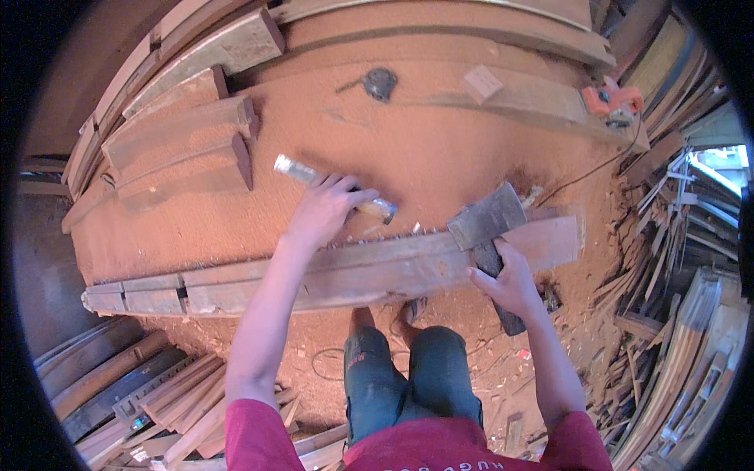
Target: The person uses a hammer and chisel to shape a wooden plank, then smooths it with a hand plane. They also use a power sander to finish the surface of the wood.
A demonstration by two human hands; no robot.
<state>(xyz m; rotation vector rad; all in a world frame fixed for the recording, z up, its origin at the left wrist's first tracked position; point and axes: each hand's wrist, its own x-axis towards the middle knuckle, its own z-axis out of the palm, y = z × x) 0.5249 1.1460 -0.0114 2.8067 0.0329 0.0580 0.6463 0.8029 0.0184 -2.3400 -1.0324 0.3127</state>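
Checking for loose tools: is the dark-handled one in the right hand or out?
In: the right hand grips the tool by its dark handle.

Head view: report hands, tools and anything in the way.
Left hand gripping shiny cylindrical tool. Right hand gripping metal-headed tool. Tools apart. Sawdust between them; wooden beam close by.

Soft, slightly hazy light; a blown-out opening (722, 166) glares at right; edges curve strongly and fade to black.
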